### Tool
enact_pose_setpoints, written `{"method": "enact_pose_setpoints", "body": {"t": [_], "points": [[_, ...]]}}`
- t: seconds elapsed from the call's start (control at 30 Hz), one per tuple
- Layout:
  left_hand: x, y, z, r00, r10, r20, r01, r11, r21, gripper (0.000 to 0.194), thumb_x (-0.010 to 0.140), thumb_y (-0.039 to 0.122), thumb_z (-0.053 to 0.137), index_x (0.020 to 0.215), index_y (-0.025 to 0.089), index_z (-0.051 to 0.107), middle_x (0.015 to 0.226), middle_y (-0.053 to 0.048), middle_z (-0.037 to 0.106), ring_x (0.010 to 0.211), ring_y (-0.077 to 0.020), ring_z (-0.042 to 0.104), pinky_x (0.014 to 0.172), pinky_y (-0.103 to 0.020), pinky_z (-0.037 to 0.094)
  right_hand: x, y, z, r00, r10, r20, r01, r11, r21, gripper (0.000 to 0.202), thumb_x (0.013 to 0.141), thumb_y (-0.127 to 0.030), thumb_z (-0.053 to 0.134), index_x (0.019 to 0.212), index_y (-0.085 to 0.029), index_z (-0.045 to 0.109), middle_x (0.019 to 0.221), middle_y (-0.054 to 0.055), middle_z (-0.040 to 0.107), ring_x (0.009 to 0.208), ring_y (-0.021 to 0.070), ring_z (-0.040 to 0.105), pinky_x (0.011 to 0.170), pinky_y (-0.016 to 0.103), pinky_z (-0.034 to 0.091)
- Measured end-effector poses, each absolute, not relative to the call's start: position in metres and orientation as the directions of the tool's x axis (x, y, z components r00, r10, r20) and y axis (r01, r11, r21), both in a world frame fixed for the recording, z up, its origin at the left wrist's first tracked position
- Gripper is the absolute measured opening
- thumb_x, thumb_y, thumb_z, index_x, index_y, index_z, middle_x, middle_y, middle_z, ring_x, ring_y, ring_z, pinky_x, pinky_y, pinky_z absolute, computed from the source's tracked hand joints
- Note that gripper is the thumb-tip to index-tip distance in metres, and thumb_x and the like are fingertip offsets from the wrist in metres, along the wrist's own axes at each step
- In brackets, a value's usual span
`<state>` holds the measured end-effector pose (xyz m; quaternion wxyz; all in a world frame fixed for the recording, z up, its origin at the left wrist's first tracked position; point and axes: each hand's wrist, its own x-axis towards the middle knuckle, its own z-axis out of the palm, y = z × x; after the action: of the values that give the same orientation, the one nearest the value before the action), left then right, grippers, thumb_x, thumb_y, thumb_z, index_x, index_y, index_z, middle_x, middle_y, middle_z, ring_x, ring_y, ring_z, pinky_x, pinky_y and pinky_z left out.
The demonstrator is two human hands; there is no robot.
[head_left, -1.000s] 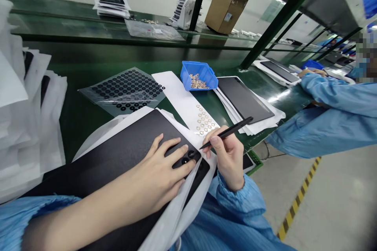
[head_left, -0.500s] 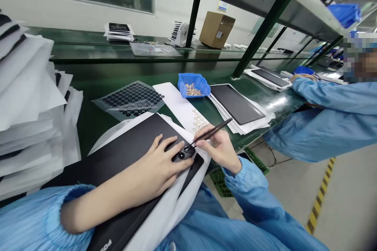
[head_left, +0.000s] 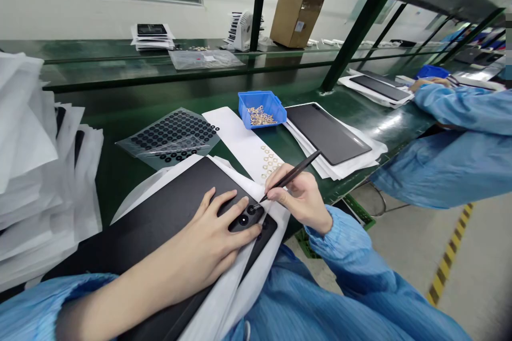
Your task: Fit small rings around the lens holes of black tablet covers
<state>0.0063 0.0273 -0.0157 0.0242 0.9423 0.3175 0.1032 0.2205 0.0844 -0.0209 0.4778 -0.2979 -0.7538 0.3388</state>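
My left hand [head_left: 212,240] lies spread on a black tablet-like panel [head_left: 172,216], its fingers around the raised corner with round camera-lens openings [head_left: 243,220]. Between thumb and fingers, my right hand [head_left: 302,200] grips dark tweezers [head_left: 298,169]. The tweezer tips touch or hover just over the upper lens opening; which one I cannot tell. White wrapping sheets [head_left: 264,272] lie under the panel. Just beyond my right hand, small gold-coloured rings [head_left: 269,157] sit in rows on a white strip [head_left: 232,133].
A blue bin [head_left: 260,120] holds many small gold-coloured rings. Left of it is a clear sheet of black rings [head_left: 172,133]. Wrapped panels are piled high at left [head_left: 36,181]; another dark panel [head_left: 328,133] lies on white sheets at right. A co-worker's blue sleeve [head_left: 460,106] is farther right.
The view has shifted slightly. The tweezers have moved a little at the upper lens opening, their tips now reaching over its edge. My left hand stays on the panel.
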Motion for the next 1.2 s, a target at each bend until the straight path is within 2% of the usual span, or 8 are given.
{"method": "enact_pose_setpoints", "body": {"t": [0.17,0.3,0.47,0.7,0.83,0.97,1.13,1.2], "points": [[0.008,0.027,-0.016,0.773,0.607,0.186,0.598,-0.794,0.108,0.051,0.081,0.005,0.046,0.126,0.026,0.058,0.128,-0.016,0.054,0.119,-0.0416,0.047,0.086,-0.074,0.043,0.238,0.151,0.011,-0.178,0.801,0.572,0.334,0.596,-0.73,0.027,0.085,-0.042,0.063,0.075,-0.017,0.059,0.065,0.002,0.061,0.055,0.0136,0.057,0.054,0.026,0.046],[0.008,0.027,-0.016,0.77,0.616,0.162,0.606,-0.787,0.113,0.056,0.076,0.003,0.048,0.126,0.027,0.058,0.127,-0.014,0.055,0.12,-0.0402,0.047,0.089,-0.073,0.043,0.243,0.248,0.033,-0.182,0.865,0.467,0.785,0.414,-0.462,0.025,0.087,-0.037,0.058,0.082,-0.013,0.062,0.077,0.007,0.065,0.07,0.0195,0.06,0.065,0.03,0.046],[0.005,0.028,-0.024,0.774,0.615,0.15,0.606,-0.789,0.108,0.063,0.074,0.004,0.049,0.13,0.031,0.054,0.131,-0.012,0.054,0.122,-0.0391,0.047,0.091,-0.072,0.043,0.226,0.322,0.025,-0.263,0.893,0.364,0.872,0.382,-0.306,0.018,0.076,-0.03,0.068,0.076,-0.012,0.068,0.081,0.011,0.069,0.077,0.0248,0.059,0.071,0.033,0.04],[0.004,0.028,-0.018,0.775,0.626,0.087,0.621,-0.78,0.076,0.063,0.076,0.008,0.055,0.133,0.033,0.051,0.134,-0.011,0.054,0.121,-0.0392,0.049,0.093,-0.07,0.043,0.216,0.344,0.007,-0.349,0.903,0.249,0.911,0.39,-0.138,0.017,0.069,-0.026,0.077,0.068,-0.013,0.066,0.079,0.011,0.069,0.083,0.028,0.058,0.082,0.038,0.029],[0.004,0.028,-0.021,0.774,0.621,0.122,0.613,-0.784,0.099,0.059,0.08,0.011,0.054,0.134,0.032,0.051,0.134,-0.012,0.054,0.121,-0.0395,0.049,0.094,-0.072,0.041,0.216,0.342,0.007,-0.363,0.903,0.23,0.908,0.398,-0.131,0.017,0.067,-0.022,0.079,0.066,-0.013,0.065,0.076,0.01,0.068,0.082,0.0271,0.057,0.084,0.04,0.027],[0.005,0.027,-0.022,0.775,0.614,0.148,0.607,-0.789,0.095,0.059,0.078,0.01,0.053,0.133,0.032,0.051,0.134,-0.012,0.054,0.122,-0.0401,0.047,0.094,-0.071,0.041,0.221,0.336,0.019,-0.326,0.899,0.293,0.903,0.387,-0.184,0.022,0.073,-0.033,0.075,0.07,-0.013,0.067,0.076,0.01,0.068,0.081,0.0272,0.057,0.084,0.041,0.029],[0.002,0.032,-0.009,0.778,0.616,0.125,0.597,-0.787,0.156,0.054,0.081,0.008,0.049,0.131,0.031,0.053,0.132,-0.011,0.055,0.124,-0.0338,0.047,0.098,-0.059,0.045,0.237,0.308,0.039,-0.284,0.884,0.372,0.867,0.402,-0.294,0.034,0.081,-0.045,0.066,0.082,-0.012,0.07,0.081,0.012,0.069,0.08,0.0256,0.059,0.077,0.037,0.039],[-0.009,0.047,-0.006,0.698,0.691,0.189,0.647,-0.721,0.248,0.047,0.085,0.013,0.046,0.129,0.028,0.055,0.131,-0.011,0.055,0.125,-0.0304,0.044,0.101,-0.052,0.044,0.236,0.288,0.038,-0.3,0.862,0.409,0.769,0.472,-0.431,0.035,0.086,-0.045,0.059,0.082,-0.011,0.069,0.081,0.011,0.069,0.077,0.0226,0.06,0.072,0.034,0.043]]}}
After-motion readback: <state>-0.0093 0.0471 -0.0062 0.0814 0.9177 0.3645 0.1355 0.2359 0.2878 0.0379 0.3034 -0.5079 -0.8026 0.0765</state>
